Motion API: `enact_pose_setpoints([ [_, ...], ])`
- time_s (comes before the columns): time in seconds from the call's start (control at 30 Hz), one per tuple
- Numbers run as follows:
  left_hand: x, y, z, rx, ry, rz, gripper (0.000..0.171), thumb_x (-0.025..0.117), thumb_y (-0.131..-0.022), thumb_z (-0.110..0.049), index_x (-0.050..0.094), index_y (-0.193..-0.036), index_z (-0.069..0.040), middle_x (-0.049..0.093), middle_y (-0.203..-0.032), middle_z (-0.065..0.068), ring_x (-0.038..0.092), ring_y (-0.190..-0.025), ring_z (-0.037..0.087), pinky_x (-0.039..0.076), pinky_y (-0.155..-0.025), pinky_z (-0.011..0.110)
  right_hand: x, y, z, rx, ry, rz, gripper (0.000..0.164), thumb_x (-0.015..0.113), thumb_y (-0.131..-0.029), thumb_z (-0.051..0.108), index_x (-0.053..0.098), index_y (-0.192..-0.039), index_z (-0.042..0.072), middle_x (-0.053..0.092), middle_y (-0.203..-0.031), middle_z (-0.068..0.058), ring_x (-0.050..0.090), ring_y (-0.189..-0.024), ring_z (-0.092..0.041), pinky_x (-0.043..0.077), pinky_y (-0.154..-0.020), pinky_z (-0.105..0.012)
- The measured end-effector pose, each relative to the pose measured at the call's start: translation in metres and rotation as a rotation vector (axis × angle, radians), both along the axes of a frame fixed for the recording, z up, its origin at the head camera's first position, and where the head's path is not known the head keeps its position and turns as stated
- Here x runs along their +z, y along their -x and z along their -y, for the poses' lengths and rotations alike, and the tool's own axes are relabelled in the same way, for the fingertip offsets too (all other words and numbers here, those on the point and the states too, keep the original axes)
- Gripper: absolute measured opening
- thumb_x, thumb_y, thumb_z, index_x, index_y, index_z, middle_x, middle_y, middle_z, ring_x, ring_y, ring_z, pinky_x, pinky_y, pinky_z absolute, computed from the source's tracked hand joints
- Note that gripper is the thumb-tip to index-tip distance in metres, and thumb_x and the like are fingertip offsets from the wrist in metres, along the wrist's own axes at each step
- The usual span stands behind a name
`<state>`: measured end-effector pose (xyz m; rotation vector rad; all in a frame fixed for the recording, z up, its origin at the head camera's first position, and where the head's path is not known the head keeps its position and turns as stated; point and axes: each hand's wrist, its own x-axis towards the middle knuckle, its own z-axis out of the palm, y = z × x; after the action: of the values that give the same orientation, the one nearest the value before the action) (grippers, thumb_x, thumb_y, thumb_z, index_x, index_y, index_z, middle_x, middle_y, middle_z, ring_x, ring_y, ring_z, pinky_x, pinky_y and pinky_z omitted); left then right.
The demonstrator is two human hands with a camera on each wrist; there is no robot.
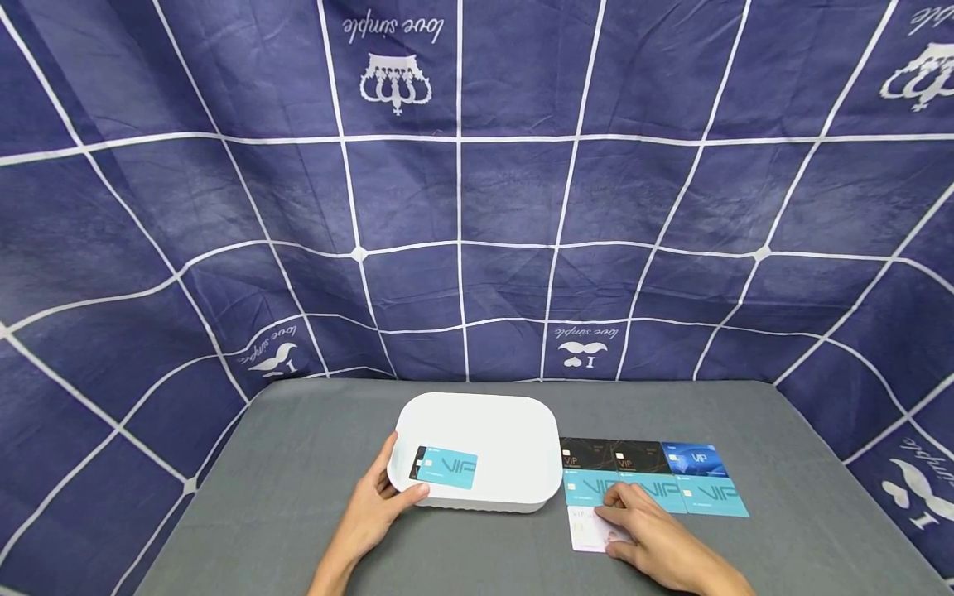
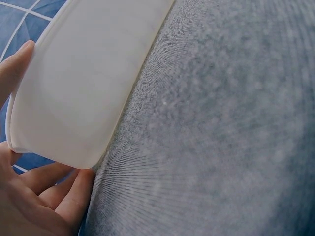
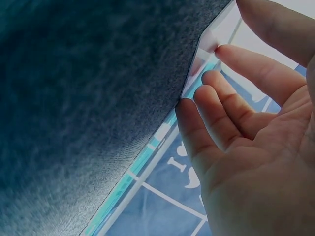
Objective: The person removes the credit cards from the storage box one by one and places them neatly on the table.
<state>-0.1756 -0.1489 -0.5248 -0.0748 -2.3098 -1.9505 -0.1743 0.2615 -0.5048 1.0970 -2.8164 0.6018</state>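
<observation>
A white tray-like box (image 1: 484,414) with rounded corners stands on the grey surface. Inside it lie a light-blue VIP card (image 1: 450,468) and, partly covered by it, a black card (image 1: 415,465). My left hand (image 1: 376,507) holds the box at its left front corner, thumb on the front rim; its fingers (image 2: 74,196) reach round the end wall. To the right, my right hand (image 1: 647,530) has thumb and fingertips at the edges of a pinkish-white VIP card (image 1: 584,530), covering its right part. In the right wrist view that card (image 3: 209,44) looks slightly raised.
Behind the right hand lie rows of cards: black cards (image 1: 589,452) and a dark-blue one (image 1: 696,458) at the back, light-blue ones (image 1: 711,495) in front. The grey cloth surface (image 1: 298,439) ends at a dark-blue checked curtain (image 1: 507,281).
</observation>
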Motion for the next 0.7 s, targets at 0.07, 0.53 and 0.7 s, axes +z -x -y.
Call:
enact_pose_setpoints([
  [0.07,0.000,0.000,0.000,-0.001,-0.001,-0.001,0.097,0.082,-0.080,-0.009,0.022,-0.156,-0.001,0.036,-0.149,0.030,0.048,-0.125,0.037,0.046,-0.093,0.023,0.000,0.000,0.000,-0.009,-0.003,0.000,0.038,0.080,-0.083,0.022,0.072,-0.116,0.004,0.044,-0.106,0.016,0.040,-0.100,-0.007,0.043,-0.077,-0.030],
  [0.53,-0.002,0.001,0.001,-0.006,-0.018,-0.014,0.097,0.082,-0.080,-0.008,0.022,-0.155,0.000,0.035,-0.149,0.030,0.048,-0.126,0.038,0.045,-0.092,0.021,0.002,0.000,0.015,0.037,0.151,-0.057,0.019,0.076,-0.088,0.029,0.072,-0.105,0.021,0.058,-0.102,0.021,0.053,-0.097,-0.002,0.047,-0.080,-0.031],
  [0.7,-0.001,0.000,0.000,-0.007,-0.028,-0.012,0.097,0.082,-0.080,-0.007,0.022,-0.156,0.000,0.035,-0.149,0.030,0.048,-0.125,0.037,0.045,-0.091,0.018,0.003,0.001,0.035,0.100,0.220,-0.050,0.014,0.077,-0.088,0.024,0.071,-0.100,0.024,0.061,-0.097,0.021,0.056,-0.090,-0.001,0.047,-0.077,-0.027],
])
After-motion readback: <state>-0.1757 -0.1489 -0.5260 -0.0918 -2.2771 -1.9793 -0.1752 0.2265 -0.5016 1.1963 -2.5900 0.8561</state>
